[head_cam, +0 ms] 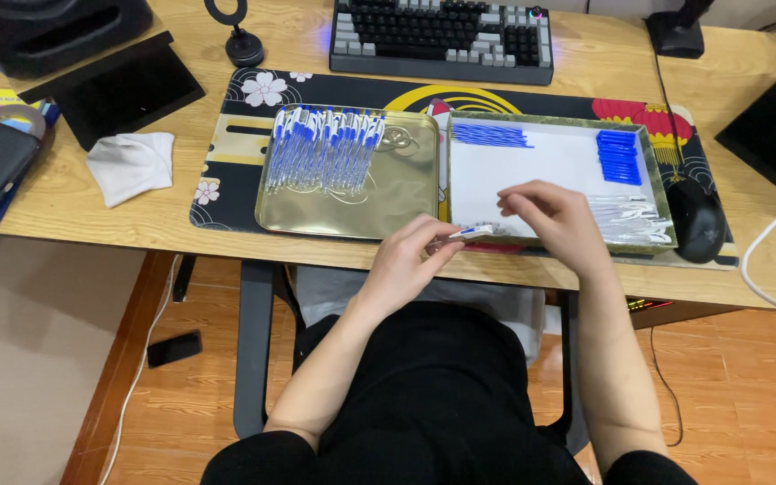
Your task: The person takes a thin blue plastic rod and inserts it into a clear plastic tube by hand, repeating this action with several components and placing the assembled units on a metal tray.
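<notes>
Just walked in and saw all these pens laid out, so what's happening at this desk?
A person seated at a wooden desk holds a single blue-and-clear pen between both hands: the left hand grips it near the desk's front edge, and the right hand pinches at its other end. A gold tray holds a row of finished-looking pens. A white-lined tray beside it holds separate piles of blue parts and clear barrels.
</notes>
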